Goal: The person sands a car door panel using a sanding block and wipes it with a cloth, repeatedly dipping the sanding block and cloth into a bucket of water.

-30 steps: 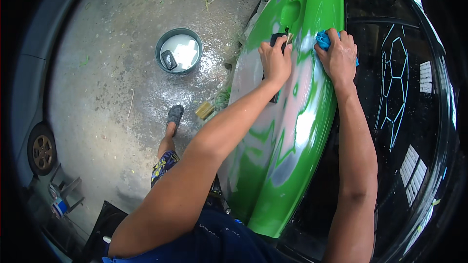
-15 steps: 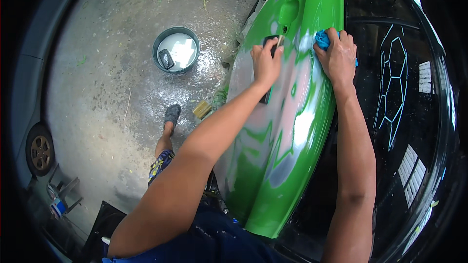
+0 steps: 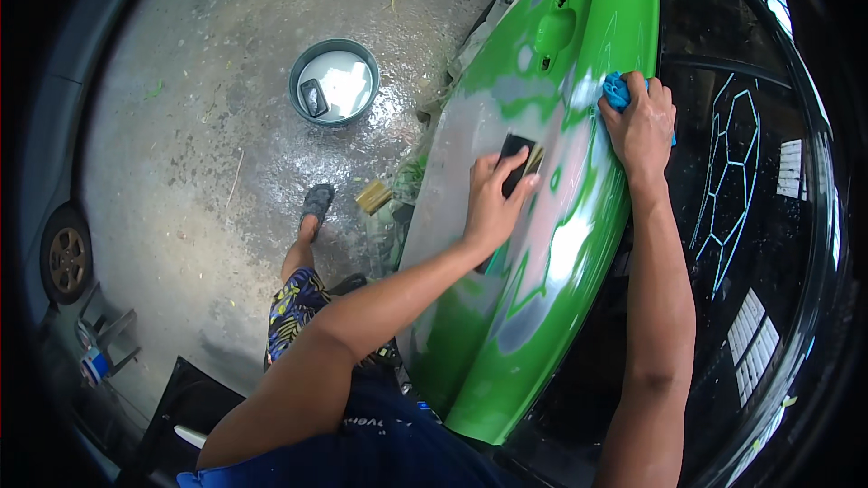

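A green car door (image 3: pixel 624 23) with pale pink and grey worn patches lies in front of me. My left hand (image 3: pixel 493 199) is closed around a dark sanding block (image 3: pixel 517 146) with a tan side, which rests on the patchy middle of the door. Higher up, by the window edge, my right hand (image 3: pixel 644 126) grips a bunched blue cloth (image 3: pixel 617 89) against the green surface. The block's underside is hidden, as is most of the cloth under my palm.
On the wet concrete floor at left stands a round tub (image 3: pixel 374 81) of cloudy water with a dark object (image 3: pixel 314 98) in it. A yellowish block (image 3: pixel 372 197) sits beside the door. Black window glass (image 3: pixel 687 154) borders it on the right. Another car's wheel (image 3: pixel 66 253) shows far left.
My left hand has slid the sanding block toward me, down the door. My right hand stays on the cloth at the same part of the door, while the whole view has shifted slightly.
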Motion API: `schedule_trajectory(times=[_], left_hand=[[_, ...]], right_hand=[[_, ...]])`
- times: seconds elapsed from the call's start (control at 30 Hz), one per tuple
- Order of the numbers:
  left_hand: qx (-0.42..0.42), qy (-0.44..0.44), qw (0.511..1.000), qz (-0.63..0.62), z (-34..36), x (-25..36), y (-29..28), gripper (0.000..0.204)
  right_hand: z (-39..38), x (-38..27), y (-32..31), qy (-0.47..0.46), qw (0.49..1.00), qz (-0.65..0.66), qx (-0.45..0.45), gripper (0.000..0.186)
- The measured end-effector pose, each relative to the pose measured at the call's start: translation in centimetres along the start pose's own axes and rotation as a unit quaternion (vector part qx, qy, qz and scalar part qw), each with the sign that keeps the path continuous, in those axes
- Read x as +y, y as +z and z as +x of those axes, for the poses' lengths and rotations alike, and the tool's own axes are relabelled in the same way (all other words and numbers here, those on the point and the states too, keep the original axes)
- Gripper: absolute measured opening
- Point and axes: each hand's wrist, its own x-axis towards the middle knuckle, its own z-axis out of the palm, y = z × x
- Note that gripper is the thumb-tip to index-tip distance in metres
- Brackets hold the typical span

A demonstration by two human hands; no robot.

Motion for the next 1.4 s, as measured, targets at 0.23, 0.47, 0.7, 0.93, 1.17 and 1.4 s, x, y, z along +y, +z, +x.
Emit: schedule_trajectory(times=[0.23,0.47,0.7,0.93,1.17,1.4], left_hand=[[0.071,-0.034,0.997,0.002,16.6,-8.3,-1.5,0.038],[-0.032,-0.002,0.999,-0.043,-1.1,-1.7,-2.3,0.043],[-0.042,-0.02,0.997,-0.061,7.4,-5.5,-0.7,0.041],[0.018,-0.008,1.0,-0.022,8.3,-1.8,0.1,0.04],[0.03,-0.007,0.999,-0.014,5.8,0.5,2.7,0.038],[0.039,0.004,0.999,0.028,6.9,0.2,2.9,0.041]], right_hand=[[2.5,-4.0,1.2,-0.021,0.999,0.028,0.014,0.041],[0.5,-0.1,-1.2,0.007,1.0,-0.02,-0.003,0.04],[0.6,-0.7,0.3,0.001,1.0,0.0,0.005,0.036],[1.6,-1.0,-0.1,-0.004,1.0,-0.006,0.007,0.041],[0.4,0.2,0.0,0.0,1.0,-0.021,0.004,0.041],[0.6,-0.4,0.5,0.001,1.0,-0.009,0.003,0.041]])
